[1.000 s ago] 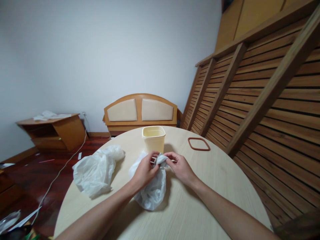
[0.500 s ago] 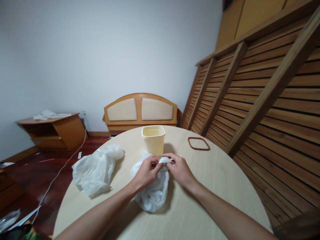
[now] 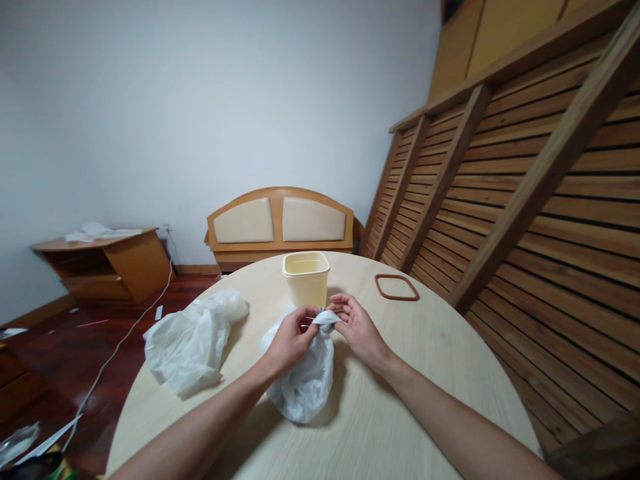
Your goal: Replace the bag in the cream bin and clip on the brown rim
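Observation:
A white plastic bag point(image 3: 300, 380) lies in the middle of the round wooden table point(image 3: 430, 373), its top gathered into a twist. My left hand point(image 3: 290, 340) and my right hand point(image 3: 356, 327) both pinch that twisted top, fingers closed on it from either side. Just behind the hands stands a cream plastic container point(image 3: 307, 277), upright and without a lid. A second crumpled white plastic bag point(image 3: 190, 341) lies to the left on the table, apart from both hands.
A brown rubber seal ring point(image 3: 397, 287) lies at the far right of the table. A slatted wooden bed frame point(image 3: 525, 200) leans along the right. A headboard point(image 3: 280, 223) stands against the wall; a low cabinet point(image 3: 110, 263) and a cable are on the floor at left.
Both hands have kept hold of the bag's top and shifted slightly up and towards the container. My right hand's fingers have turned more upward at the twist.

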The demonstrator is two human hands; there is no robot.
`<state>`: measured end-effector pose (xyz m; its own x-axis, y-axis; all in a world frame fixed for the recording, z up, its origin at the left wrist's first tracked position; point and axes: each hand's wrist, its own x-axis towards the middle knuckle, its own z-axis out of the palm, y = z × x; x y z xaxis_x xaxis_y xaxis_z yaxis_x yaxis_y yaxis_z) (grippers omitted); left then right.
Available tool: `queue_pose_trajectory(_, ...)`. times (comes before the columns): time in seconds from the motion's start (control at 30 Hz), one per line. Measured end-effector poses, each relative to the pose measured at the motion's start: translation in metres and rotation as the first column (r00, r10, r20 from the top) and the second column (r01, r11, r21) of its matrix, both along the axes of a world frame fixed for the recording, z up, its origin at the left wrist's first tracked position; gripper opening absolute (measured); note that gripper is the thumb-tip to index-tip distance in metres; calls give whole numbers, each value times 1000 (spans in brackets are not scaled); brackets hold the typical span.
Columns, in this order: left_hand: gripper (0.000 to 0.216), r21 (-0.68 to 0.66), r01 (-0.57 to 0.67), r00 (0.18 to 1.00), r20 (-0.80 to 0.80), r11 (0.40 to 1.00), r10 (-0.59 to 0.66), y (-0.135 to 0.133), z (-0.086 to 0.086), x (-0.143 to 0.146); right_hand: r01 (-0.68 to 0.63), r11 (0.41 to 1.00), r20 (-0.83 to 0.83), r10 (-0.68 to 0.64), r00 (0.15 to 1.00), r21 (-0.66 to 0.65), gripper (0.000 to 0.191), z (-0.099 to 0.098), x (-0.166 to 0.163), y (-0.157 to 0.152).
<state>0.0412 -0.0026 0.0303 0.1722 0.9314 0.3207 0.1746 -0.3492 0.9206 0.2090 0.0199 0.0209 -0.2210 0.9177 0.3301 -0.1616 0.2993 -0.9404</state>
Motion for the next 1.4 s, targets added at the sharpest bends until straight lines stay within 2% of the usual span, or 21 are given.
queue_pose_trajectory(0.2,19,-30,-21,1000,5,999,21,1,2,-2,111,994,155,-111,982,10,23,2,8,5)
queue_pose_trajectory(0.33,26,-54,2,1000,-8,999,-2,1,1,-4,135,988,155,-121,980,-79,25,1,11,8)
queue_pose_trajectory(0.5,32,-84,64,997,-45,994,-68,-1,3,-3,97,985,152,-75,986,-144,24,7,11,4)
queue_pose_trajectory(0.6,31,-46,86,996,-21,995,-87,-3,4,-2,95,980,146,-69,987,-177,25,8,10,1)
queue_pose_trajectory(0.77,36,7,10,1000,-3,1000,-10,-4,6,-3,30,969,66,-14,998,-244,36,8,9,-1)
queue_pose_trajectory(0.9,27,70,-28,1000,-8,997,29,-3,9,-4,-41,992,57,48,997,-121,39,12,7,-4)
queue_pose_trajectory(1.1,31,59,-3,1000,-6,998,4,-2,8,-6,10,1000,138,-10,990,-3,39,10,5,-8)
queue_pose_trajectory(1.27,34,79,71,994,-94,994,-63,-3,11,-9,-7,994,216,-18,976,113,26,7,7,-8)
queue_pose_trajectory(1.4,33,87,103,969,-232,991,-80,-4,18,-16,-3,986,237,-38,971,168,30,7,9,-5)
